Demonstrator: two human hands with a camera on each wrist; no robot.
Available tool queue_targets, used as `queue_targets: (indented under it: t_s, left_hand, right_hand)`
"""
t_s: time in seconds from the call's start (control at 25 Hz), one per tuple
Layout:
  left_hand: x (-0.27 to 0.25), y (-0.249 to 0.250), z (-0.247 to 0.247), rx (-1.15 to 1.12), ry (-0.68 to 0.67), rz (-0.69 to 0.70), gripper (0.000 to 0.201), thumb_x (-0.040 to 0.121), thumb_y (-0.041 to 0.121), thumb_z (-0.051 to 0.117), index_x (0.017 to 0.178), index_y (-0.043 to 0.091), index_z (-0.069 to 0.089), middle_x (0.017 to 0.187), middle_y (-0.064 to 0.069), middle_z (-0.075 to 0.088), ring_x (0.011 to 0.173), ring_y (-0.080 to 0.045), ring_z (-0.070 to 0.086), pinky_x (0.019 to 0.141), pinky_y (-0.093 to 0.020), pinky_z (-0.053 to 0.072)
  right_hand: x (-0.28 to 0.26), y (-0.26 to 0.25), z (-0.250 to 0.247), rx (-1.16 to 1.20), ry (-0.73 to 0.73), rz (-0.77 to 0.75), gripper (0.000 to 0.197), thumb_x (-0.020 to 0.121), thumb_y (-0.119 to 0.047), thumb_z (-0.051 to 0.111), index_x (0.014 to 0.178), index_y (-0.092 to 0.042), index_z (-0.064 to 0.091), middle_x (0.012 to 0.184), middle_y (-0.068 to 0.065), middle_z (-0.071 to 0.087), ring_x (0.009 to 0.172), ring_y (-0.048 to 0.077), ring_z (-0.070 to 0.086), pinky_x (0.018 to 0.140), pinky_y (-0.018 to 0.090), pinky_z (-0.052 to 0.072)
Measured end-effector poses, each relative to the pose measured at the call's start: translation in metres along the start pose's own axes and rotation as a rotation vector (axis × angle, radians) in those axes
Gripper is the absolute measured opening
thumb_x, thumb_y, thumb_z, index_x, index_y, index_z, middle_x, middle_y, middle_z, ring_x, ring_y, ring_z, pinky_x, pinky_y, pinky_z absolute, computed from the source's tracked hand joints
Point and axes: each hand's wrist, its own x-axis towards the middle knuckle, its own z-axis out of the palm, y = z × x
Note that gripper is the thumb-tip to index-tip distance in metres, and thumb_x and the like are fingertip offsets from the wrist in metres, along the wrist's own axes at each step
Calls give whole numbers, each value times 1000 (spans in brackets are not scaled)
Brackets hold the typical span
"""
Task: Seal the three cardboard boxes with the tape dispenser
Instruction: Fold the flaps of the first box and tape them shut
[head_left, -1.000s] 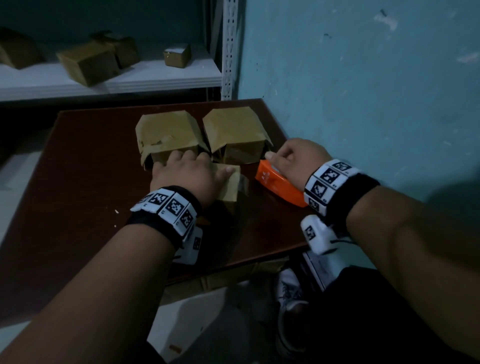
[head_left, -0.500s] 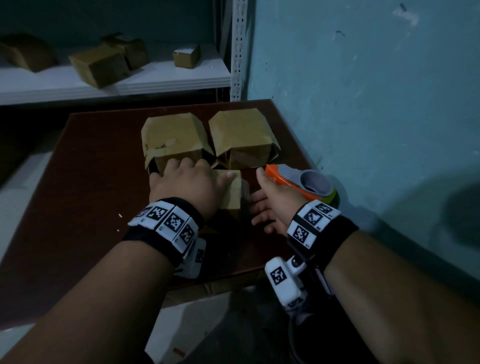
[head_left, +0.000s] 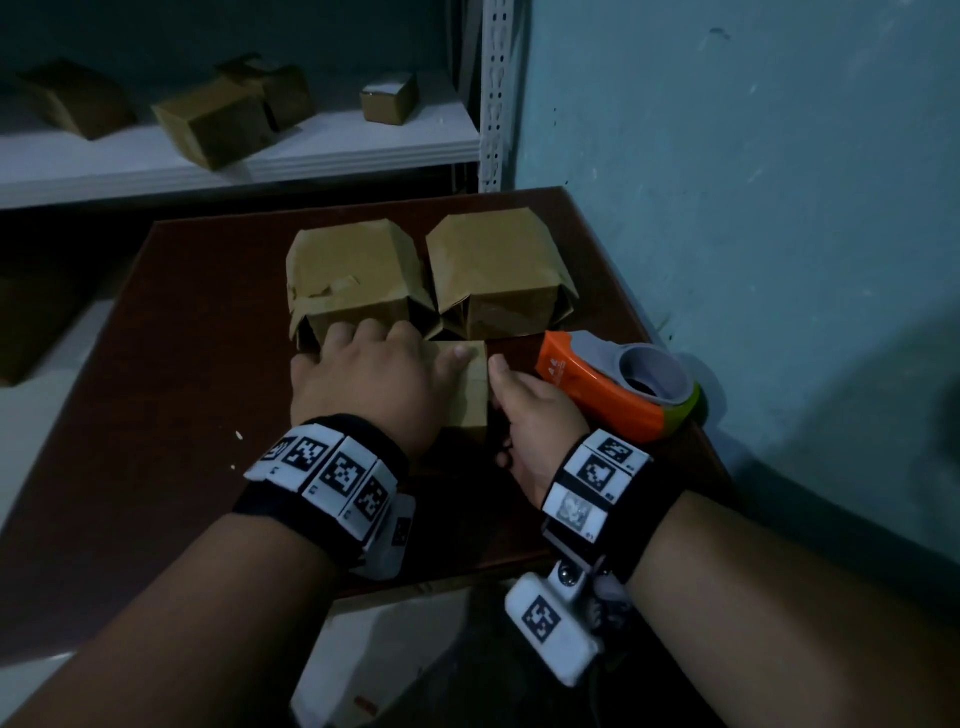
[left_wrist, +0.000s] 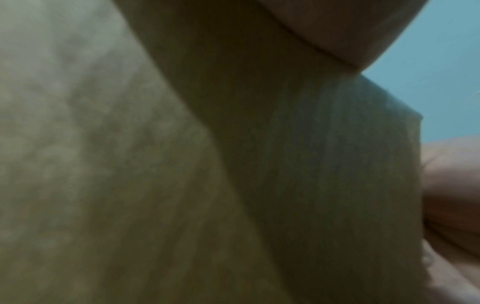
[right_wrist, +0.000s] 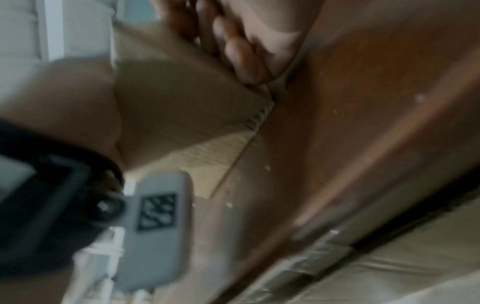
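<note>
Two brown cardboard boxes, the left box and the right box, stand side by side at the back of the dark table. A smaller box sits in front of them. My left hand lies palm down on its top, thumb stretched across the lid. My right hand is laid against its right side, thumb at the top edge. In the right wrist view my fingers touch the box near the table. The orange tape dispenser lies untouched just right of that hand.
A teal wall runs along the table's right edge. Behind the table a white shelf carries several more cardboard boxes. The table's near edge is just under my wrists. The left wrist view shows only blurred cardboard.
My right hand has let go of the tape dispenser, left it on the table and moved left to the small box's side. My left hand has stayed on the box.
</note>
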Motion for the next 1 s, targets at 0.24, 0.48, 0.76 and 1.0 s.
queue_targets:
  t_s: [0.24,0.48,0.76,1.0]
  left_hand:
    - [0,2,-1,23,-7,-16,76,96,80,11,124,25,55,128,-7,57,127,-34,47,98,-58,40]
    - [-1,2,-4,22,-16,-21,78,95,81,10,125,25,54,131,-8,57,129,-34,47,100,-58,41]
    - [0,-2,-3,-11,-33,-6,74,100,73,9,131,24,55,140,-8,56,138,-34,44,111,-58,36]
    - [-5,-20,-26,-873,86,-156,57,108,61,22,126,23,60,128,-3,62,135,-29,50,109,-39,33]
  right_hand:
    - [-7,-5,6,-144,69,-6,47,103,-67,41,89,-34,72,75,-12,74,74,9,70,76,42,60]
    - [-10,-9,12,-228,91,55,36,107,-60,38,108,-31,60,100,2,70,82,27,70,63,40,59]
    - [-19,-35,15,-52,198,-205,41,108,-49,47,143,-29,50,127,-8,64,116,8,61,101,29,46]
    - [-21,-46,33,-20,73,-31,50,107,-60,42,151,-39,50,133,-14,61,116,10,60,98,32,43]
